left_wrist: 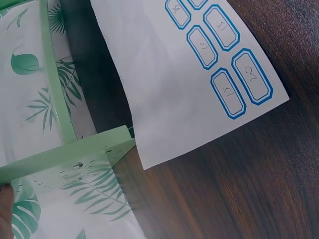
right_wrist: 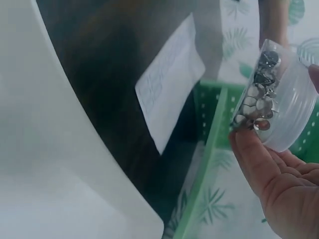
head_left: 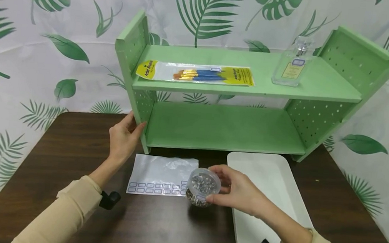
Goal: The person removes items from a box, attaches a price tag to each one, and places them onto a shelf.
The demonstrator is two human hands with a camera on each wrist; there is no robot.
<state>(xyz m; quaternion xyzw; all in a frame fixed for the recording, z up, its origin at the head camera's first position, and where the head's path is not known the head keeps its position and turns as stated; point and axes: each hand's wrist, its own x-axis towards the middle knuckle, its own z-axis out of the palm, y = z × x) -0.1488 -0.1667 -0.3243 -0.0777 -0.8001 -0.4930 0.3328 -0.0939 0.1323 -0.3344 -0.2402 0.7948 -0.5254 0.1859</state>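
Observation:
My right hand [head_left: 240, 189] grips a small round clear plastic jar [head_left: 204, 185] of shiny metal thumbtacks [right_wrist: 256, 102] by its side, thumb and fingers around it. The jar is held above the dark table, beside the front right corner of a white label sheet [head_left: 162, 171]. In the right wrist view the translucent lid [right_wrist: 294, 107] is on. My left hand [head_left: 123, 136] holds the left side panel of a green two-tier shelf [head_left: 219, 127] low down, thumb at its front edge; its other fingers are partly hidden. Blue-bordered labels [left_wrist: 251, 77] carry handwritten marks.
On the upper tier lie a packet of paintbrushes [head_left: 198, 73] and, to the right, a clear glass bottle [head_left: 291, 64]. A white tray [head_left: 263, 166] lies on the table [head_left: 157, 226] under my right forearm. Behind everything hangs a leaf-print cloth [head_left: 82, 19].

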